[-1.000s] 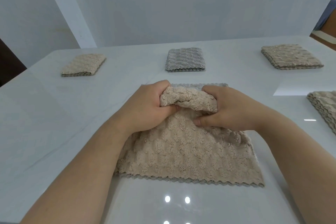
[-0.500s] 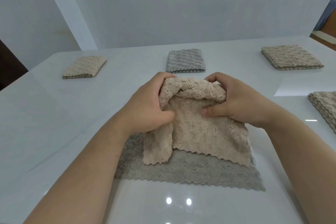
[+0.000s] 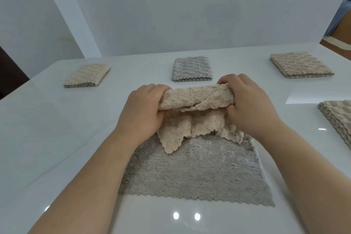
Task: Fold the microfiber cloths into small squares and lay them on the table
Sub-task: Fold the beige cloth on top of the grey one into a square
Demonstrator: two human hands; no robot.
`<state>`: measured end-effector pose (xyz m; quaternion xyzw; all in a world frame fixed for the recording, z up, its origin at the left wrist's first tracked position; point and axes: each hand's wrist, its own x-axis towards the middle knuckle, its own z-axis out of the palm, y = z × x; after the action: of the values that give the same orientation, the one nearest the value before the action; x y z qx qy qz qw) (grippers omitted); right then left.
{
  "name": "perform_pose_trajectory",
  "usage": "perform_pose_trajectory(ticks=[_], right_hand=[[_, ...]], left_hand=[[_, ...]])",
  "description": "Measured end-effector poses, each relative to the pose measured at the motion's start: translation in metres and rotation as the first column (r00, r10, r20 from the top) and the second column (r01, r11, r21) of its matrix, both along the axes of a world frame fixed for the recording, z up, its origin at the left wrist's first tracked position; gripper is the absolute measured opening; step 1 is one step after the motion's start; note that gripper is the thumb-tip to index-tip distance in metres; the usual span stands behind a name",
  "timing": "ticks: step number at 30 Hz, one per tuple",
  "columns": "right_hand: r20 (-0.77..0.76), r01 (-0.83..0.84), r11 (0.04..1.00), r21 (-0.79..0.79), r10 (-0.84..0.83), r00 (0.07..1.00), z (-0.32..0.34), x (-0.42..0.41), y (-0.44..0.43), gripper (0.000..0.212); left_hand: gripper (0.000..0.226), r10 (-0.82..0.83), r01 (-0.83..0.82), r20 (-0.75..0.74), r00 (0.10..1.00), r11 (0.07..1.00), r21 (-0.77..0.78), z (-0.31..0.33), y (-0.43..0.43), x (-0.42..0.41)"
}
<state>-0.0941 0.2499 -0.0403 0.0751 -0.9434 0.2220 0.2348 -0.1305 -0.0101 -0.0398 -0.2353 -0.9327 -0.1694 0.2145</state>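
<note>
- A white glossy table (image 3: 57,138) is filling most of the view and is carrying every cloth in sight; two small round lights are reflecting off its near edge.
- A grey cloth (image 3: 199,176) is lying spread flat on the table right in front of the person, its zigzag hem facing the near edge.
- A beige cloth (image 3: 195,97) is being held up over the far half of the grey cloth. Its top is bunching into a thick roll between the two hands, while its loose lower part is hanging down in uneven folds and touching the grey cloth.
- The left hand (image 3: 140,112) is gripping the left end of that roll, with its fingers curling over the top and the thumb tucked beneath.
- The right hand (image 3: 250,104) is gripping the right end in the same way, fingers wrapping over the far side of the roll.
- A beige pile (image 3: 338,118) of folded cloth is sitting at the table's right edge, partly cut off by the frame.
- A folded beige square (image 3: 300,67) is resting at the far right of the table.
- A folded grey square (image 3: 191,69) is resting at the far middle, just beyond the hands.
- A smaller folded beige square (image 3: 86,76) is resting at the far left, well apart from the others.
</note>
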Motion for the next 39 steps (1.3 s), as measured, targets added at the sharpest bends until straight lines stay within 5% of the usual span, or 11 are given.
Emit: perform_pose_trajectory(ticks=[8,17,26,35,39], right_hand=[[0.203,0.067,0.986,0.153,-0.098,0.974,-0.013,-0.006,0.004,0.055],[0.101,0.005,0.981,-0.192,0.015,0.995,-0.003,-0.001,-0.005,0.041],[-0.092,0.265,0.946,-0.189,-0.286,0.954,0.002,-0.003,0.004,0.040],[0.017,0.225,0.894,-0.388,-0.237,0.971,0.004,-0.003,0.003,0.033],[0.077,0.178,0.850,-0.495,-0.161,0.984,0.002,-0.004,0.002,0.036]], left_hand=[[0.059,0.140,-0.139,0.026,0.990,0.990,-0.031,-0.005,-0.003,-0.003],[0.041,0.192,-0.217,0.132,0.972,0.952,0.214,-0.002,0.001,0.000],[0.040,0.168,-0.144,-0.008,0.986,0.867,0.478,0.007,0.003,0.002],[0.044,0.131,-0.085,-0.035,0.991,0.802,0.591,0.004,0.001,0.000],[0.050,0.109,-0.049,-0.089,0.990,0.858,0.512,0.005,-0.001,-0.001]])
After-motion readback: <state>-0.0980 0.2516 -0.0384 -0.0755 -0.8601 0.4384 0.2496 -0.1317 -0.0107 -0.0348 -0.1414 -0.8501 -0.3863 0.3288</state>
